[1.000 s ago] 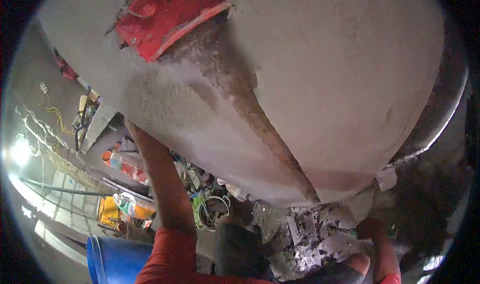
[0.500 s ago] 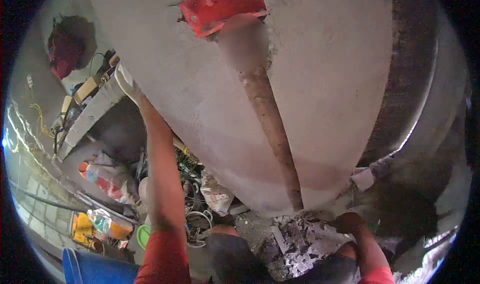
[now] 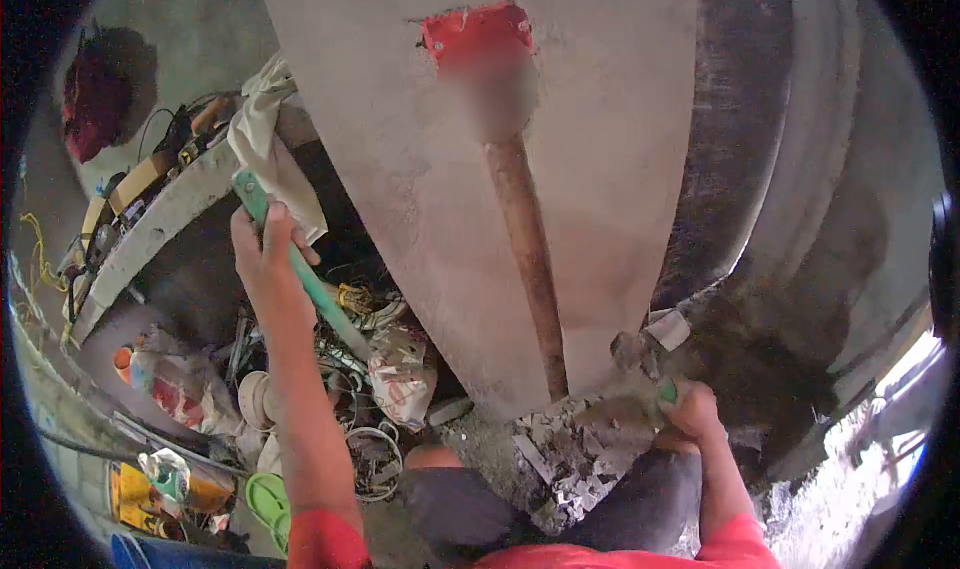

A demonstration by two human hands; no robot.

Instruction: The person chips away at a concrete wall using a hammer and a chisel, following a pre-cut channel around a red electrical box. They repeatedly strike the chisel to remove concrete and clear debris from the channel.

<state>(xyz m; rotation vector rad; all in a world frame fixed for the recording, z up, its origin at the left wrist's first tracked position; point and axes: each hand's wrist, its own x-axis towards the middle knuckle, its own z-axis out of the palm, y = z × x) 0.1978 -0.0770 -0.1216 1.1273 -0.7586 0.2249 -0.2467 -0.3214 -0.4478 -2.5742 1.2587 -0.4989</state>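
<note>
My left hand [image 3: 268,252] is closed round a long green tool [image 3: 322,294], which slants down to the right in front of the clutter. Just above it a white cloth [image 3: 265,134] hangs over a ledge. On the right, low down, my right hand [image 3: 690,409] grips a green handle [image 3: 667,391]; a dusty grey head, perhaps a trowel, lies beyond it. Between the hands stands a plastered wall [image 3: 610,189] with a vertical groove [image 3: 525,239] that holds a brown pipe. A red box [image 3: 485,31] is set in the wall above the groove.
Broken rubble [image 3: 560,464] lies between my knees. Cables, a white sack [image 3: 400,374] and bottles fill the left floor. A blue bin [image 3: 170,554] and green slippers [image 3: 268,504] are at the lower left. Tools lie on the curved ledge [image 3: 150,239].
The view has shifted. My left hand has come down from the white cloth and now holds the green tool. My right hand is raised slightly, its green handle now visible.
</note>
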